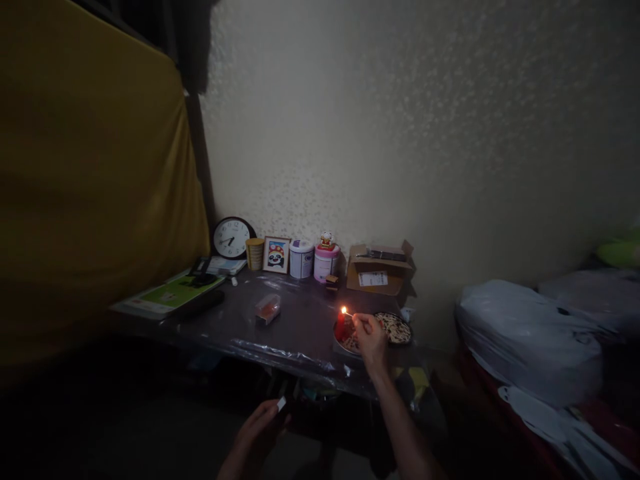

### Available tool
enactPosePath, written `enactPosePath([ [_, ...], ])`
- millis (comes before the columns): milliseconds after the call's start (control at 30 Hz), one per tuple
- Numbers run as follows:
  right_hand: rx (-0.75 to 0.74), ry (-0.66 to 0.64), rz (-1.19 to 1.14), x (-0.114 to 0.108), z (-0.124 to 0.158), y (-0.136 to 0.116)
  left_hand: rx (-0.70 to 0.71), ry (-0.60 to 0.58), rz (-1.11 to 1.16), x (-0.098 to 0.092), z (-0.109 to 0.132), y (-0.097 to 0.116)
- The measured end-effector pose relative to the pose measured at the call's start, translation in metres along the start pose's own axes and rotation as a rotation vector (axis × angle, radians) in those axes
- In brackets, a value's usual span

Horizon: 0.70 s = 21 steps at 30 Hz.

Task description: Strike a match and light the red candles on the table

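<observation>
In my right hand (371,341), thumb and fingers pinch a thin matchstick (349,315). Its tip meets the small flame at the top of a red candle (340,328). The candle stands upright on a round plate (349,347), partly hidden by my hand. Lower down, in front of the table edge, my left hand (256,428) is closed around a small matchbox (281,403); only its pale end shows clearly, the rest lost in shadow.
On the dark plastic-covered table (300,320) lie a clear-wrapped packet (268,308) and a speckled round mat (395,329). Along the wall stand a clock (233,238), framed panda picture (277,255), tins (301,260) and cardboard box (375,272). White bags (525,333) sit right.
</observation>
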State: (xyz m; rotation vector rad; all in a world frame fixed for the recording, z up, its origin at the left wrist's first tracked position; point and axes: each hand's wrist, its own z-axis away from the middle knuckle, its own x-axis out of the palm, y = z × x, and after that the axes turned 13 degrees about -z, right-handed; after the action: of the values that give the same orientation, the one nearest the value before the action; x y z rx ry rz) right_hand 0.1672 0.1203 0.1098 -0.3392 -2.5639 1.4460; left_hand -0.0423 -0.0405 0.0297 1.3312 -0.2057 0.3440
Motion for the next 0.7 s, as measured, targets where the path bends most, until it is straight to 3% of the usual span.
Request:
enactPosePath([
  [233, -0.075, -0.025, 0.079, 0.003, 0.0, 0.012, 0.031, -0.065, -0.027, -0.002, 0.001, 0.0],
  [533, -0.109, -0.022, 0.128, 0.005, -0.002, 0.015, 0.013, -0.066, 0.008, -0.012, -0.018, -0.022],
  [700, -0.111, -0.026, 0.141, 0.006, -0.001, 0.014, 0.042, -0.075, -0.012, -0.008, -0.013, -0.017],
])
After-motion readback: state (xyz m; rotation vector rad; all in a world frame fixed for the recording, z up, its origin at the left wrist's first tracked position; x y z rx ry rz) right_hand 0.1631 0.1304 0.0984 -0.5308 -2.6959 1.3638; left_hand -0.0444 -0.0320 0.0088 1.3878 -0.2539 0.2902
